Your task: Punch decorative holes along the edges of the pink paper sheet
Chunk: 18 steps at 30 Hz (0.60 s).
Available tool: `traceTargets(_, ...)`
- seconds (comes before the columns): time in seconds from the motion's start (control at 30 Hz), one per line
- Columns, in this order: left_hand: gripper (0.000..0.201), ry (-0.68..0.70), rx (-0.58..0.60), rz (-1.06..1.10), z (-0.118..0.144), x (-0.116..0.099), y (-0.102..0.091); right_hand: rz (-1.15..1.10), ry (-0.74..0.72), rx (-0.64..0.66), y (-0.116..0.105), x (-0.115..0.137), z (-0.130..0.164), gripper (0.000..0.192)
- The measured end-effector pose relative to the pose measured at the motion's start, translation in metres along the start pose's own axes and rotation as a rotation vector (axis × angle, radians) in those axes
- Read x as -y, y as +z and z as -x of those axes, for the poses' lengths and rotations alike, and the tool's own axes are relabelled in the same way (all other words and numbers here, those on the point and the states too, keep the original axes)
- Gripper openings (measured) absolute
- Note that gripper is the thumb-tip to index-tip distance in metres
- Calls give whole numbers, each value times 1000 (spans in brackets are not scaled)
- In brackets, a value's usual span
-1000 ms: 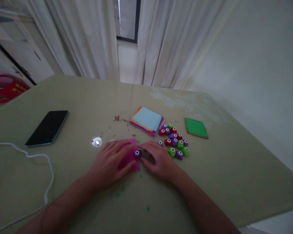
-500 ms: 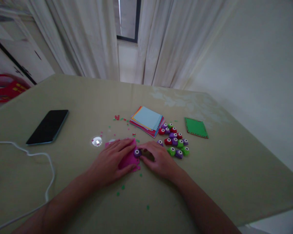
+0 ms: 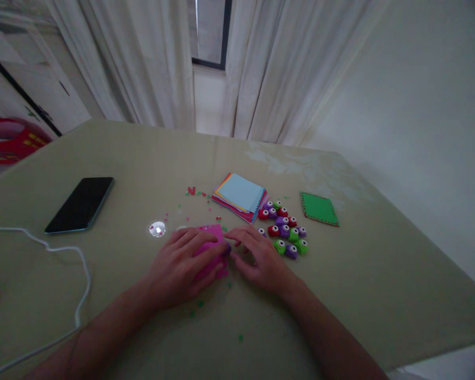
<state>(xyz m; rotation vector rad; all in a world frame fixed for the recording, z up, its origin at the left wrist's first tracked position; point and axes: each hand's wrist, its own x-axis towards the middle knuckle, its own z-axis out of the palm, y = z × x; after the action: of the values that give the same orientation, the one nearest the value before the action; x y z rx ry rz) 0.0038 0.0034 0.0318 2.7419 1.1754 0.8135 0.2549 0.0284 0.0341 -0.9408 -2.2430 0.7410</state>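
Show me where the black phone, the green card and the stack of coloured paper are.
black phone (image 3: 80, 205), head view, middle of the screen.
green card (image 3: 319, 208), head view, centre of its face.
stack of coloured paper (image 3: 240, 192), head view, top light-blue sheet.

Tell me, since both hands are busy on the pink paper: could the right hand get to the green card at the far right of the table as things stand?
Probably yes. The right hand rests on the table; bare tabletop lies past the cluster of small punches toward the green card, with nothing stacked on it.
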Motion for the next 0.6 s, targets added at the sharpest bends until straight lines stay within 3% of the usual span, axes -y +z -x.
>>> traceTargets(0.17, 25, 13, 67, -9, -1, -3, 3, 50, -53, 33, 3, 1, 0, 40)
traceTargets(0.33, 26, -6, 44, 19, 0, 0, 6, 64, -15, 56, 4, -2, 0, 41)
traceTargets(0.6, 62, -136, 111, 97, 3, 3, 14, 53, 6, 51, 8, -9, 0, 41)
